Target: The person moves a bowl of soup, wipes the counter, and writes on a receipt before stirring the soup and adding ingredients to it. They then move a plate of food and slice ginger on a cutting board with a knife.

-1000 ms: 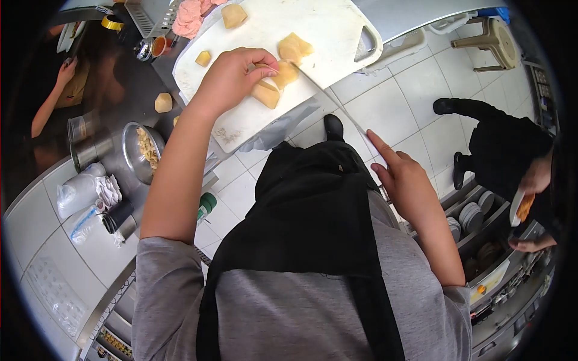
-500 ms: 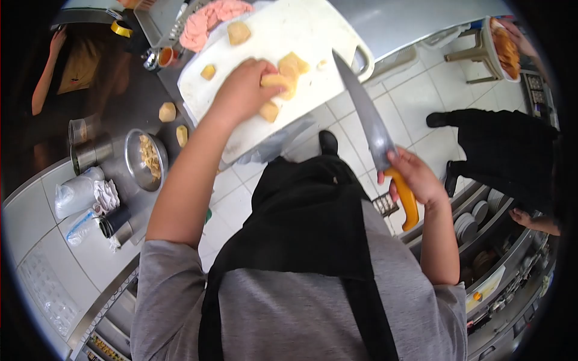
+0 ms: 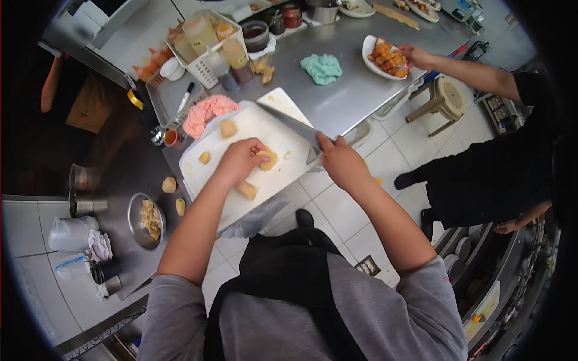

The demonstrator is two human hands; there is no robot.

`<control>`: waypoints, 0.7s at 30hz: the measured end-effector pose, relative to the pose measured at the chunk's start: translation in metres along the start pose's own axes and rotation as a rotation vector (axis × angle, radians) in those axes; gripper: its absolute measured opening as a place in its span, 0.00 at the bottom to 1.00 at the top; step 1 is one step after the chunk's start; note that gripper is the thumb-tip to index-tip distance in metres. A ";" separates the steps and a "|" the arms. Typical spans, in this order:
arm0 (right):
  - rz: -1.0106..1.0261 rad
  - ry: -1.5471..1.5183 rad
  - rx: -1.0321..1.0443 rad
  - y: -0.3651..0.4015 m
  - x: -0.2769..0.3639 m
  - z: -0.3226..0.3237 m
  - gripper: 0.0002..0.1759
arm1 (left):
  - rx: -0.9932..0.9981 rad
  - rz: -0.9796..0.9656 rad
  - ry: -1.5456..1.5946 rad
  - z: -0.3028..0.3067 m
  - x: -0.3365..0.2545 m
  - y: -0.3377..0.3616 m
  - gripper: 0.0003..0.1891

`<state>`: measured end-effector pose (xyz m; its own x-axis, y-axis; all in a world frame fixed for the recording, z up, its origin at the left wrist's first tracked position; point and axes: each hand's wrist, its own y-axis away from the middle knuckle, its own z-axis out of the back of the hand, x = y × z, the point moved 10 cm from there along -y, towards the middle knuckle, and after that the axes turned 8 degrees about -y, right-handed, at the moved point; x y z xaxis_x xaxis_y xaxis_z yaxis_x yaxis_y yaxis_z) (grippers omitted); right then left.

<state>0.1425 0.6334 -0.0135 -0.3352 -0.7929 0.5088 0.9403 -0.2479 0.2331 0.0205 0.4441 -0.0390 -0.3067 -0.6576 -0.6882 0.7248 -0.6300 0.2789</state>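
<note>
On the white cutting board (image 3: 211,183), my left hand (image 3: 241,159) is closed, its fingertips pinching a pale yellow peeled vegetable piece (image 3: 269,160). My right hand (image 3: 344,162) grips a large kitchen knife (image 3: 295,125), the handle hidden in my fist. Its blade lies over the far right of the board, tip to the upper left. A peeled chunk (image 3: 246,190) sits below my left hand, a rounder chunk (image 3: 228,128) beyond it, and a small piece (image 3: 205,157) to its left. A tiny scrap (image 3: 287,154) lies right of the pinched piece.
A steel bowl (image 3: 135,224) with yellowish pieces and two loose chunks stand left of the board. A pink cloth (image 3: 208,114), ginger root (image 3: 263,70), bottle basket (image 3: 208,73) and green cloth (image 3: 321,68) are beyond. At right, a person's hand (image 3: 415,56) holds a plate of sliced food.
My right hand has brought the knife up and left, from beside the board to over it. My left hand stays at the yellow piece. The view has tilted up, showing more counter.
</note>
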 end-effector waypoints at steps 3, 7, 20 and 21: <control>0.164 0.224 -0.059 -0.046 0.023 0.001 0.31 | -0.085 -0.017 -0.202 -0.005 0.009 -0.009 0.19; 0.295 0.319 -0.101 -0.091 0.043 0.000 0.29 | -0.236 0.056 -0.180 0.016 -0.004 0.019 0.25; -0.305 -1.962 -0.532 -0.214 -0.216 0.068 0.24 | -0.720 0.243 -0.020 0.084 0.061 0.242 0.15; -0.299 -1.981 -0.571 -0.225 -0.223 0.072 0.24 | -0.741 0.307 -0.031 0.083 0.070 0.260 0.15</control>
<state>0.0012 0.9065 -0.1198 0.3228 0.7285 0.6043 0.6361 -0.6397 0.4314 0.1361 0.1999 0.0407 -0.0362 -0.7753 -0.6305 0.9973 0.0119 -0.0719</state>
